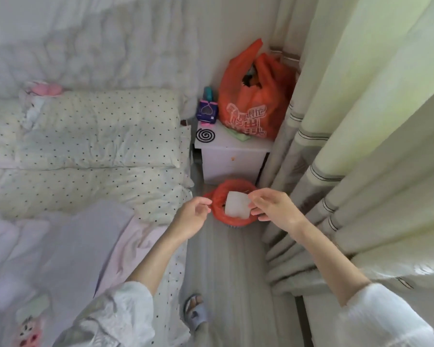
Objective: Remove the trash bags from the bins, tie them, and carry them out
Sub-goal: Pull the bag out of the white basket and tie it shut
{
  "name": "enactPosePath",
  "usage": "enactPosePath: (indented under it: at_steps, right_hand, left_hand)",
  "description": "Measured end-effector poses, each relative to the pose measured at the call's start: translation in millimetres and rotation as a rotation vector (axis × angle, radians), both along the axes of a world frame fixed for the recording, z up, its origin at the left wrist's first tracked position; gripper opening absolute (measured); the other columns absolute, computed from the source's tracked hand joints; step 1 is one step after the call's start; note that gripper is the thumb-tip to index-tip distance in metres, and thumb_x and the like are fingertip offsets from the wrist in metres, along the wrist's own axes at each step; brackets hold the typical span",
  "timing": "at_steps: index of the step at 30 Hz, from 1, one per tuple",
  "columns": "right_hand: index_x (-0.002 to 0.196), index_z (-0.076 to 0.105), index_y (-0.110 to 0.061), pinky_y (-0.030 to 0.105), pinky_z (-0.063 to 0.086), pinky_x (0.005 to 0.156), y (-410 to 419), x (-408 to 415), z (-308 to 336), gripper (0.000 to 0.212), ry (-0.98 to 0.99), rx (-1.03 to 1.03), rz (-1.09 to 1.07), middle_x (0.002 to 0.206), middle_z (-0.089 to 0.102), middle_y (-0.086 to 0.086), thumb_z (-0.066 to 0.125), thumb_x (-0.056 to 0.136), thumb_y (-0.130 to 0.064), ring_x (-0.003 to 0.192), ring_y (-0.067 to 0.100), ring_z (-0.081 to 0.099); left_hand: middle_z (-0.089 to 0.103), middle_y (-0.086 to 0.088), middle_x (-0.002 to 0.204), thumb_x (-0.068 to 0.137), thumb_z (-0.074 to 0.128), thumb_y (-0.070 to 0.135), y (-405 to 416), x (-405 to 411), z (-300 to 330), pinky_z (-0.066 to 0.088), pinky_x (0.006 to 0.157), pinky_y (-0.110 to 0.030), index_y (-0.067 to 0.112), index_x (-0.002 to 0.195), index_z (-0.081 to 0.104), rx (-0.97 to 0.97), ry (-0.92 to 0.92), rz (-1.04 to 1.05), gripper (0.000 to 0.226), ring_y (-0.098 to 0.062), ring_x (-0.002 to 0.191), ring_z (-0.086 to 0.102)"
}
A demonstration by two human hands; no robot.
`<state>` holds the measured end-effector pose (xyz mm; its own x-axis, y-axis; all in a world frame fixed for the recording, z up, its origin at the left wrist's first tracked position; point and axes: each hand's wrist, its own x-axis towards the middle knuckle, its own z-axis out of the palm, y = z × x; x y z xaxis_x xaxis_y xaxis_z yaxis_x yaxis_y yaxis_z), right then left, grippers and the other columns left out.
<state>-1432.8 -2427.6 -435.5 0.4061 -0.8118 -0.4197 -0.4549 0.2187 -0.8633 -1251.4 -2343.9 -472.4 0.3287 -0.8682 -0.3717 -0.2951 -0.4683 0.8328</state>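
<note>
A small bin lined with a red trash bag stands on the floor in front of a white nightstand. My left hand reaches in from the left, and its curled fingertips pinch the bag's left rim. From the right, my right hand pinches the right edge of a white square sheet that lies over the bag's opening. Most of the bin itself is hidden by the bag; only a dark strip shows at its base.
An orange shopping bag, a purple box and a black coil sit on the nightstand. The bed with a dotted pillow fills the left. Striped curtains hang close on the right. My slippered foot stands on the narrow floor strip.
</note>
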Motion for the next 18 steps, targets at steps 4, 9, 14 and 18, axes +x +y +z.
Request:
enactPosePath:
  at_steps: [4, 9, 14, 18]
  right_hand:
    - [0.100, 0.063, -0.015, 0.034, 0.051, 0.081, -67, 30, -81, 0.019, 0.033, 0.059, -0.066, 0.090, 0.065, 0.007, 0.046, 0.094, -0.019, 0.085, 0.022, 0.063]
    - [0.105, 0.062, -0.007, 0.032, 0.047, 0.073, -131, 41, -227, 0.020, 0.024, 0.042, -0.211, 0.082, 0.065, 0.004, 0.047, 0.095, -0.015, 0.070, 0.014, 0.060]
    - [0.115, 0.062, -0.009, 0.039, 0.047, 0.096, -161, 29, -383, 0.027, 0.300, -0.199, -0.074, 0.120, 0.064, 0.010, 0.048, 0.092, -0.012, 0.110, 0.026, 0.059]
    - [0.125, 0.055, -0.010, 0.039, 0.042, 0.101, -173, 13, -482, 0.035, 0.470, -0.377, 0.016, 0.129, 0.057, 0.012, 0.049, 0.091, -0.014, 0.119, 0.027, 0.052]
  left_hand:
    - [0.058, 0.000, 0.100, 0.091, 0.042, 0.004, -55, 9, -76, 0.040, 0.081, -0.025, 0.014, 0.112, 0.058, 0.069, 0.026, -0.007, 0.028, -0.014, 0.090, 0.053]
    - [0.058, -0.001, 0.092, 0.092, 0.046, 0.007, -102, 13, -226, 0.043, 0.075, -0.027, 0.020, 0.101, 0.058, 0.103, 0.008, 0.124, 0.020, -0.017, 0.079, 0.052]
    - [0.057, -0.010, 0.095, 0.091, 0.047, 0.004, -136, 10, -380, 0.041, 0.068, -0.023, 0.008, 0.109, 0.058, 0.101, 0.040, 0.271, 0.021, -0.018, 0.079, 0.047]
    - [0.055, -0.010, 0.111, 0.092, 0.044, 0.004, -152, 2, -475, 0.039, 0.068, -0.017, 0.007, 0.120, 0.052, 0.102, 0.013, 0.251, 0.030, -0.018, 0.093, 0.050]
